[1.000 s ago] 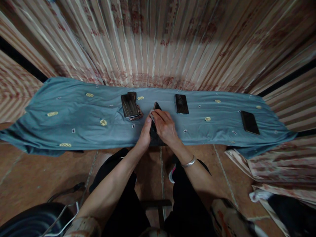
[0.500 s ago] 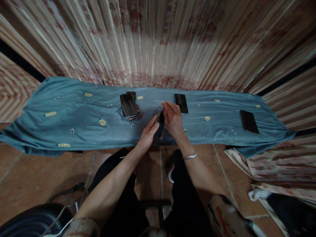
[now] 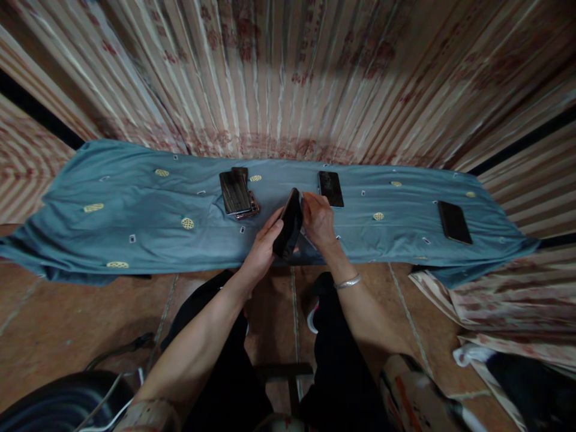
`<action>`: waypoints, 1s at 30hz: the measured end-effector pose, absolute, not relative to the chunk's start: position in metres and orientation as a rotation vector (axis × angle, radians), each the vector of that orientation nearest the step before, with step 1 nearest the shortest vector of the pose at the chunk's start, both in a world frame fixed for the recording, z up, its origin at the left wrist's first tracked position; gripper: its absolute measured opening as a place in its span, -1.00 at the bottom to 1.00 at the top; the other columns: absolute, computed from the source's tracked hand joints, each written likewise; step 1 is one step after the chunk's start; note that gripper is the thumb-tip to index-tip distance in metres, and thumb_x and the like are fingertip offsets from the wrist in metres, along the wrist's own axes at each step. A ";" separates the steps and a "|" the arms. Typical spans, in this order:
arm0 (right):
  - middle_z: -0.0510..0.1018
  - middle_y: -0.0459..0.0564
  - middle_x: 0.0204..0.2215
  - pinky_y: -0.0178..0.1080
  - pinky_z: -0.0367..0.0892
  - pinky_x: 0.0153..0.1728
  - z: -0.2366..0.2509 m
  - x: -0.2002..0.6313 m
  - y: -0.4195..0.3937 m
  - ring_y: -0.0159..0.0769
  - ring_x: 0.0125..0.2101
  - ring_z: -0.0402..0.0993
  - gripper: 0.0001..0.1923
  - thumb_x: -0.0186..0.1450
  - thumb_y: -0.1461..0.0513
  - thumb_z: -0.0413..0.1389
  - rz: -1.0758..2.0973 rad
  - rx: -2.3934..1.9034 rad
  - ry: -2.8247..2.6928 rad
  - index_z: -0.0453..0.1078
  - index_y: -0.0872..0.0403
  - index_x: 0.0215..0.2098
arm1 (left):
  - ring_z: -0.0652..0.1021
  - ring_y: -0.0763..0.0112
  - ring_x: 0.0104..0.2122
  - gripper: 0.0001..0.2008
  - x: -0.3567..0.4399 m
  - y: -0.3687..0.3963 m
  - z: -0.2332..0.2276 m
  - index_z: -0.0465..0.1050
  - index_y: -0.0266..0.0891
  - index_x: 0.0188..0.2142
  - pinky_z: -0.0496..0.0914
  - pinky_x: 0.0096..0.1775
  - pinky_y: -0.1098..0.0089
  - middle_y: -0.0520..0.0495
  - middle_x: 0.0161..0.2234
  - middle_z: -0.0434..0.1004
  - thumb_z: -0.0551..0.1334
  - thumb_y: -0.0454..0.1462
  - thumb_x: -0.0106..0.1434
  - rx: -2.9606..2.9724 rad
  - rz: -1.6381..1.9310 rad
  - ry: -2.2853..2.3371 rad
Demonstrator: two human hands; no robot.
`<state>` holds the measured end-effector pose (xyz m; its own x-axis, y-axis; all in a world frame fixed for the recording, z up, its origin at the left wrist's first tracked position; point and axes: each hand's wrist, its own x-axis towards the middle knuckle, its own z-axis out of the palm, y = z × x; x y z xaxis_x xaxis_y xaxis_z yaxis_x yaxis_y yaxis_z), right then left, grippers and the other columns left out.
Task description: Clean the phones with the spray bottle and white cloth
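Holding a dark phone (image 3: 288, 224) tilted on edge above the near rim of the desk (image 3: 135, 240), the left hand (image 3: 261, 249) cups it from below, likely to steady it, while the right hand (image 3: 317, 219) grips its other side, fingers curled at the upper end. A blue cloth (image 3: 90, 234) with small yellow motifs covers the desk. On it lie a stack of phones (image 3: 237, 193) to the left, one phone (image 3: 330, 188) just beyond the hands, and another (image 3: 454, 222) far right. Striped curtains (image 3: 288, 78) hang behind; the floor (image 3: 54, 324) is brown tile.

glossy black phone (image 3: 288, 223), matt teal cloth (image 3: 135, 222), shiny metal bracelet (image 3: 347, 282)
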<state>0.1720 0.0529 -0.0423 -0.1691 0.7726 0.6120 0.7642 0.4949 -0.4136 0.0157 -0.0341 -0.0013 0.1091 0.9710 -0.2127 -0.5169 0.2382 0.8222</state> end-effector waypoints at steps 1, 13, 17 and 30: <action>0.64 0.20 -0.07 -0.04 0.40 0.04 -0.043 0.172 0.053 -0.11 -0.08 0.53 -0.59 0.51 0.23 -0.16 0.027 -1.265 -1.929 0.51 0.12 0.03 | 0.60 0.05 0.04 -0.51 0.015 -0.034 0.001 0.51 -0.08 0.16 0.67 -0.12 0.14 -0.06 0.23 0.49 0.38 -0.10 0.24 0.639 1.217 0.865; 0.56 -0.01 -0.46 -0.27 0.27 -0.31 -0.039 0.169 0.051 -0.24 -0.39 0.46 -0.60 0.46 0.08 -0.06 0.376 -1.365 -1.677 0.57 0.10 -0.22 | 0.59 0.06 0.09 -0.62 0.007 -0.033 0.004 0.49 -0.08 0.13 0.62 -0.05 0.10 -0.07 0.16 0.56 0.29 -0.15 0.33 0.522 1.248 0.803; 0.38 -0.16 -0.61 -0.31 0.14 -0.42 -0.035 0.166 0.051 -0.35 -0.51 0.28 -0.60 0.40 0.06 -0.01 0.547 -1.339 -1.574 0.51 0.12 -0.38 | 0.60 0.10 0.08 -0.62 0.008 -0.031 0.004 0.49 -0.08 0.12 0.60 -0.02 0.10 -0.07 0.15 0.57 0.30 -0.15 0.33 0.517 1.278 0.787; 0.61 -0.08 -0.46 -0.23 0.35 -0.33 -0.050 0.153 0.049 -0.26 -0.42 0.45 -0.61 0.32 0.03 0.06 0.661 -1.305 -1.487 0.61 0.11 -0.21 | 0.53 0.16 0.18 -0.62 0.009 -0.020 -0.015 0.55 -0.10 0.02 0.43 0.18 0.20 -0.04 0.05 0.64 0.38 -0.13 0.21 0.594 1.469 0.743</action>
